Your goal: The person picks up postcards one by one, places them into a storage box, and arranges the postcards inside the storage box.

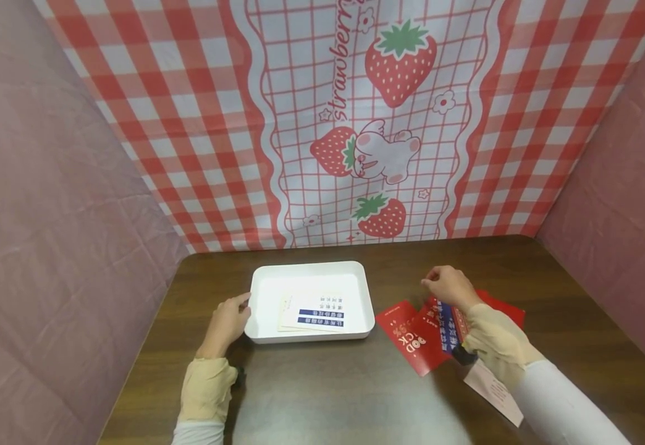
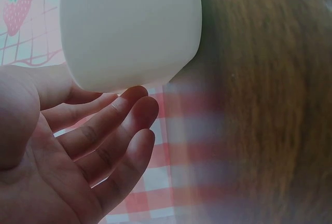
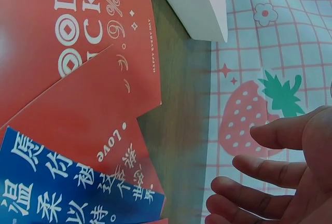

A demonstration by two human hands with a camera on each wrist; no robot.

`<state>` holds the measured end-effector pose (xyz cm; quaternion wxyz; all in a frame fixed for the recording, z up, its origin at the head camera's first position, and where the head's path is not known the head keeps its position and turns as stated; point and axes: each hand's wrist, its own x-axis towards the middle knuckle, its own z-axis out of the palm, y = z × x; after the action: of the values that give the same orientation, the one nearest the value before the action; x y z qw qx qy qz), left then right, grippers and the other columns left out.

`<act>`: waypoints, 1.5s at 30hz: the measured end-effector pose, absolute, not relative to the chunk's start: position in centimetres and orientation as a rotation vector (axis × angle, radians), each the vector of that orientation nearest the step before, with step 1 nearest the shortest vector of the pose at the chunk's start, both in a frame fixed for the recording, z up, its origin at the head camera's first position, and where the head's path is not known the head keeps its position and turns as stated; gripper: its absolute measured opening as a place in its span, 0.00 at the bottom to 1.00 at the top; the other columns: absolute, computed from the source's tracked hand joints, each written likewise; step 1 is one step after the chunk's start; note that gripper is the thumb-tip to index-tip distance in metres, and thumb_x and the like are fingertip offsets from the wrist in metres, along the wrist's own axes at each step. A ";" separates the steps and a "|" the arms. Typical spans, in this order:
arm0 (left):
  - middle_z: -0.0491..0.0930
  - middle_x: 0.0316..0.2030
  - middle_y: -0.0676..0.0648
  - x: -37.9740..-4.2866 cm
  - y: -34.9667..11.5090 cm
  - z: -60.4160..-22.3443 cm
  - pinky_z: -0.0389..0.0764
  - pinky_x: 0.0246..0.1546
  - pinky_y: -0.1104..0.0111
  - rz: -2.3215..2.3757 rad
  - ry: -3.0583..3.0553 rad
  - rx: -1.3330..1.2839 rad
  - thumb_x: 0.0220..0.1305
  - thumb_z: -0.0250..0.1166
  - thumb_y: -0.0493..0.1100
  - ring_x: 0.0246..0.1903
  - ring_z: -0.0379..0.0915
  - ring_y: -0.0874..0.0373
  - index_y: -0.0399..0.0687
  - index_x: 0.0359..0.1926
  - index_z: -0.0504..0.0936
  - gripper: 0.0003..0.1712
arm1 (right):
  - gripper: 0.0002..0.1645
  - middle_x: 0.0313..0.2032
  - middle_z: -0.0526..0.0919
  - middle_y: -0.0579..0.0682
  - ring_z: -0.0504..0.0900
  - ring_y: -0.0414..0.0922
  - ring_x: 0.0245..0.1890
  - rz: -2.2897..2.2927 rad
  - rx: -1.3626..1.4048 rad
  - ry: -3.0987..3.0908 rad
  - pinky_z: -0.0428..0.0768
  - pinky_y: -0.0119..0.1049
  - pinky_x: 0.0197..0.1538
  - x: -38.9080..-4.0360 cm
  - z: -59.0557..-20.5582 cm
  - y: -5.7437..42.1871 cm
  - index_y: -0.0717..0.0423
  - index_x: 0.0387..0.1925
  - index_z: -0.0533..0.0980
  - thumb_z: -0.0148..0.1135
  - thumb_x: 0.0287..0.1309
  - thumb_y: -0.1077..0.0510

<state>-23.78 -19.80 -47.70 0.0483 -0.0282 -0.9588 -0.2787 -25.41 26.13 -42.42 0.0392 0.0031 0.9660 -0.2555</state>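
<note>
At the left side of a white tray (image 1: 308, 276), my left hand (image 1: 228, 322) rests its fingers against the wall. In the left wrist view those fingers (image 2: 101, 130) are loosely bent beside the tray's corner, and part of the thumb is hidden. Cream cards (image 1: 306, 304) with blue printed bands lie in the tray. My right hand (image 1: 451, 285) hovers over a spread of cards right of the tray, with nothing between its fingers. Nearest it are red cards (image 3: 78, 94) with pale lettering and a blue card (image 3: 72, 182) with white characters, overlapping one another.
A pale pink card (image 1: 495, 392) lies partly under the right forearm. The brown wooden table (image 1: 311, 395) ends at a red-checked strawberry cloth (image 1: 217, 123) behind. Pink cloth (image 1: 67, 216) hangs at both sides.
</note>
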 end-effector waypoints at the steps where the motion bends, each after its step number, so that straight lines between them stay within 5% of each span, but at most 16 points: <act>1: 0.84 0.40 0.38 -23.8 -19.8 -47.7 0.78 0.46 0.49 -0.852 -2.926 -0.084 0.62 0.55 0.35 0.39 0.79 0.44 0.34 0.57 0.78 0.23 | 0.19 0.41 0.84 0.64 0.80 0.55 0.38 -0.784 0.012 2.960 0.77 0.47 0.41 -25.4 -42.4 26.2 0.66 0.43 0.79 0.58 0.63 0.52; 30: 0.84 0.42 0.37 -23.6 -19.8 -47.6 0.77 0.47 0.48 -0.873 -2.935 -0.073 0.62 0.56 0.35 0.42 0.79 0.43 0.34 0.58 0.78 0.23 | 0.34 0.45 0.79 0.71 0.77 0.63 0.42 -0.700 0.204 2.917 0.77 0.57 0.46 -23.2 -43.5 30.5 0.74 0.52 0.72 0.64 0.58 0.48; 38: 0.84 0.43 0.36 -23.7 -19.8 -47.7 0.77 0.48 0.48 -0.866 -2.932 -0.067 0.63 0.55 0.35 0.44 0.80 0.41 0.35 0.58 0.78 0.23 | 0.45 0.54 0.73 0.76 0.74 0.69 0.50 -0.554 0.266 2.884 0.76 0.61 0.49 -22.9 -43.6 31.2 0.76 0.60 0.65 0.65 0.55 0.44; 45: 0.84 0.43 0.37 -23.7 -19.8 -47.7 0.77 0.46 0.49 -0.869 -2.944 -0.064 0.63 0.55 0.36 0.41 0.79 0.44 0.35 0.59 0.77 0.23 | 0.45 0.47 0.76 0.74 0.78 0.64 0.42 -0.491 0.289 2.851 0.80 0.60 0.46 -22.5 -43.9 31.9 0.77 0.56 0.68 0.67 0.53 0.42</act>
<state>-23.70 -19.82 -47.65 0.0357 -0.0208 -0.9582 -0.2830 -22.55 31.89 -43.93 0.1169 0.0988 0.9739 -0.1676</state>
